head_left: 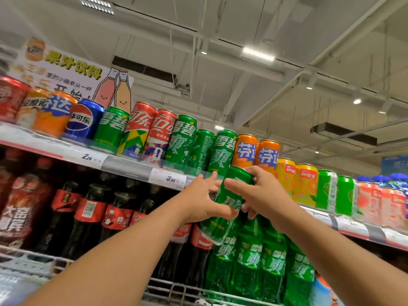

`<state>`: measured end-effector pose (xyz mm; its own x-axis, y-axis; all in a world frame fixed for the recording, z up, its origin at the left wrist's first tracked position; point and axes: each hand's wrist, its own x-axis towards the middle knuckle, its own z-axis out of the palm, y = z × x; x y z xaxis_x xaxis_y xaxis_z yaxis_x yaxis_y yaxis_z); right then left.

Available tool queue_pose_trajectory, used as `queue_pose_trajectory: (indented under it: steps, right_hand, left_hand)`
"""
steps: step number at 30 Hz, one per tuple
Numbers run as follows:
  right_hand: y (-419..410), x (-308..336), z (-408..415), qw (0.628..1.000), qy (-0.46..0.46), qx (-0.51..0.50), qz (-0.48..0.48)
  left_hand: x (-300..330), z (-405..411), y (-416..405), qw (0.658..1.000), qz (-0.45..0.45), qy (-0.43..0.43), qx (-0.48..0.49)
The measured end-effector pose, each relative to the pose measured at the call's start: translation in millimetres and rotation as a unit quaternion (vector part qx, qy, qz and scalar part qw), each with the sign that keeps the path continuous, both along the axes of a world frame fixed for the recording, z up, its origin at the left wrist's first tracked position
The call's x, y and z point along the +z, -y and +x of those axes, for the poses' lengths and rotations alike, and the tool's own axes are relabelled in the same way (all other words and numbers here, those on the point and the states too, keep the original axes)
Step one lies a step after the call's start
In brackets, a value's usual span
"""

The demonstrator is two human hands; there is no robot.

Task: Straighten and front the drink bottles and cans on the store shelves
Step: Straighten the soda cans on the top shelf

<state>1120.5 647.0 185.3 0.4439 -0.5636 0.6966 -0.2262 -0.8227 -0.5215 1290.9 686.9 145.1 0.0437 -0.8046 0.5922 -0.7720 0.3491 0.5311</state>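
Holding a tall green can (229,202) in the middle of the frame, we had it tilted and lifted clear, in front of the top shelf's price rail (136,171). Our left hand (205,202) curled round its lower body, thumb across the front; our right hand (260,193) gripped its upper part, fingers wrapped over the far side. Whether the can was sealed we could not tell. Behind it, on the top shelf, stood upright cans in a row: green cans (223,151), orange cans (268,155), red cola cans (161,133) and a blue can (85,120) toward the upper left. Below the rail, dark cola bottles (88,217) filled the lower left, and green bottles (271,263) stood at lower center. A cartoon bottle sign (66,71) rose at upper left.
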Motion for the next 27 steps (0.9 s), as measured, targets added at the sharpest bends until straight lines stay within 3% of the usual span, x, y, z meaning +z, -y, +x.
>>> queue_pose_trajectory:
  steps: [3,6,8,10,13,16,27]
  right_hand:
    - [-3.8,1.9,0.8,1.000,0.004,-0.001,-0.018]
    - [-9.2,16.0,-3.4,0.999,0.028,0.001,-0.030]
    - [-14.4,32.6,-5.0,0.998,0.034,0.007,-0.049]
    - [-20.1,52.0,-0.6,0.996,0.043,0.005,-0.084]
    - [-26.6,80.5,17.9,0.988,0.083,-0.001,-0.129]
    - [-27.4,100.8,43.9,0.978,0.098,-0.021,-0.185]
    - [5.2,104.5,107.6,0.961,0.055,-0.104,-0.250]
  left_hand:
    - [2.5,-4.0,-7.2,1.000,-0.003,0.021,-0.004]
    - [6.8,3.2,-20.2,0.996,-0.088,0.006,0.002]
    - [8.6,23.4,-34.0,0.976,-0.172,0.080,0.110]
    - [7.3,51.6,-49.1,0.931,-0.210,0.177,0.241]
    - [-4.7,84.5,-68.2,0.883,-0.165,0.271,0.347]
    - [-23.4,97.7,-71.3,0.848,-0.162,0.358,0.357]
    - [-16.2,96.7,-57.9,0.842,-0.060,0.353,0.404]
